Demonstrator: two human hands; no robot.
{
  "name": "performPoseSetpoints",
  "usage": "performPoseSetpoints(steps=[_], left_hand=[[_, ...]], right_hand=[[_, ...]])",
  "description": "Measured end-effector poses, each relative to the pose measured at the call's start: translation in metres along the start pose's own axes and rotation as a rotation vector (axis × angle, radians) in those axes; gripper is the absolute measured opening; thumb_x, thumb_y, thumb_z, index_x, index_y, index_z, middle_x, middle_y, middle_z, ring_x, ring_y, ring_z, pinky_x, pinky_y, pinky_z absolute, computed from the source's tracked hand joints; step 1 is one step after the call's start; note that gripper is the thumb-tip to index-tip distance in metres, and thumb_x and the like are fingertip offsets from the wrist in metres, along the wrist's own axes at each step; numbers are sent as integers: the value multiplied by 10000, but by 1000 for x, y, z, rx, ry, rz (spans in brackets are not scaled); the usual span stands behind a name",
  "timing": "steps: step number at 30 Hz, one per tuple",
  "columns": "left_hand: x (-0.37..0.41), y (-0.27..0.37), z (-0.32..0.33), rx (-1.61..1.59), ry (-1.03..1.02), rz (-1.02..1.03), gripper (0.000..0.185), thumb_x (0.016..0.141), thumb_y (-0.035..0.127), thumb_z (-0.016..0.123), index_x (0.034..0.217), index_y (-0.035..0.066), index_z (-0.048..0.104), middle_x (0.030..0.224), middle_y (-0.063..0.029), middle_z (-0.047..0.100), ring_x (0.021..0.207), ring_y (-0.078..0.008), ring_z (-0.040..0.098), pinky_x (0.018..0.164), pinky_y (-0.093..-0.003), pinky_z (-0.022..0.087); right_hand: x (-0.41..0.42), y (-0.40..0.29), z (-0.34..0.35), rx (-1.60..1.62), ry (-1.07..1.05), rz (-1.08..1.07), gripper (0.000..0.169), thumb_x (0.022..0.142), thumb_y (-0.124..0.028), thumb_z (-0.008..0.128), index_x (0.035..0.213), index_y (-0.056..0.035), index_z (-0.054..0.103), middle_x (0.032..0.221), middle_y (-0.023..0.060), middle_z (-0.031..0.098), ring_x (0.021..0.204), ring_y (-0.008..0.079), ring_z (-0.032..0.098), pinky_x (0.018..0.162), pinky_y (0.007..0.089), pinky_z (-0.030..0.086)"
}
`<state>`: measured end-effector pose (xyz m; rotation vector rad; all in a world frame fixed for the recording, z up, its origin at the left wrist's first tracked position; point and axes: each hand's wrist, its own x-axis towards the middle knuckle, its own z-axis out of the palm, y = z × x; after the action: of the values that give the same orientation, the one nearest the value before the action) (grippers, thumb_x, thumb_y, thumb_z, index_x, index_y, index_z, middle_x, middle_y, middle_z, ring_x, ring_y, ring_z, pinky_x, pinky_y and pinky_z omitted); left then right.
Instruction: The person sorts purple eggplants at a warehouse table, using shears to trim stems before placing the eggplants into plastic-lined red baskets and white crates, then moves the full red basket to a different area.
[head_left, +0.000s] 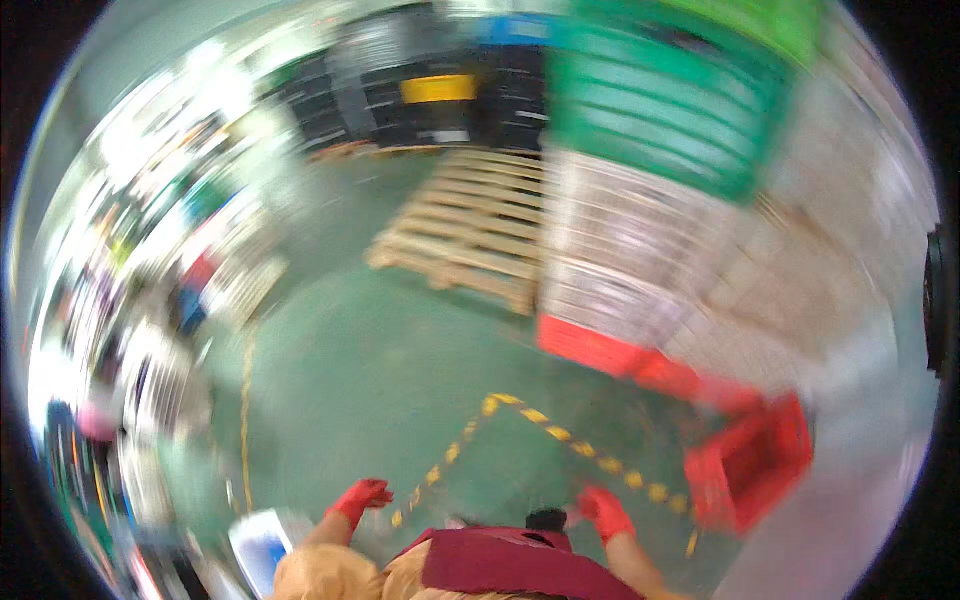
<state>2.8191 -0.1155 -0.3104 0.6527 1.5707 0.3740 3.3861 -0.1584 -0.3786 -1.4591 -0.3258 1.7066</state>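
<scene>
My left hand (367, 496), in a red glove, hangs over the green floor (360, 382) with its fingers loosely bent. It holds nothing that I can see. On the other side my right hand (602, 508), also gloved in red, is blurred and appears empty, with its fingers a little apart. The nearest thing to it is a yellow and black floor tape line (559, 433), which forms a corner in front of me. A red plastic crate (712, 487) stands on the floor farther right, apart from the hand.
Ahead lies a wooden pallet (465, 217). Beside it rises a stack of white crates (615, 225) on a red base (592, 346), topped by green crates (667, 105). Black crates (514, 94) stand at the back. Blurred clutter (157, 375) lines the left. A white container (259, 551) is near my left arm.
</scene>
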Motion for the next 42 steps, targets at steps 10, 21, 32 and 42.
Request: performPoseSetpoints(steps=[10, 21, 32, 42], left_hand=[[-88, -220, -152, -684, 574, -202, 330, 927, 262, 513, 1136, 7, 525, 1022, -176, 662, 886, -280, 661, 697, -380, 527], [0, -147, -303, -624, 433, 86, 444, 944, 313, 539, 1305, 62, 478, 1137, -119, 642, 983, -227, 644, 767, -356, 526], [-37, -235, -389, -1533, 1004, -259, 371, 941, 239, 421, 1218, -5, 460, 1063, -223, 626, 908, -381, 639, 760, -490, 518], [58, -227, -670, -1720, 1046, 11, 250, 886, 234, 531, 1004, 17, 571, 967, -206, 659, 832, -376, 656, 697, -469, 533]], right_hand=[[104, -46, 249, -651, -119, 104, 258, 879, -251, 559, 996, -30, 624, 889, 103, 647, 814, 241, 625, 722, 391, 526], [242, -51, 509, -931, -202, 215, 298, 887, -236, 559, 1093, -24, 594, 1003, 138, 649, 899, 278, 630, 748, 410, 532], [378, -5, 1042, -1047, -757, 68, 374, 906, -224, 542, 1233, -44, 541, 1050, 141, 657, 891, 255, 640, 684, 358, 539], [421, 65, 1181, -1614, -1005, 156, 248, 837, -247, 592, 732, -27, 638, 654, 66, 586, 568, 186, 532, 508, 337, 418]])
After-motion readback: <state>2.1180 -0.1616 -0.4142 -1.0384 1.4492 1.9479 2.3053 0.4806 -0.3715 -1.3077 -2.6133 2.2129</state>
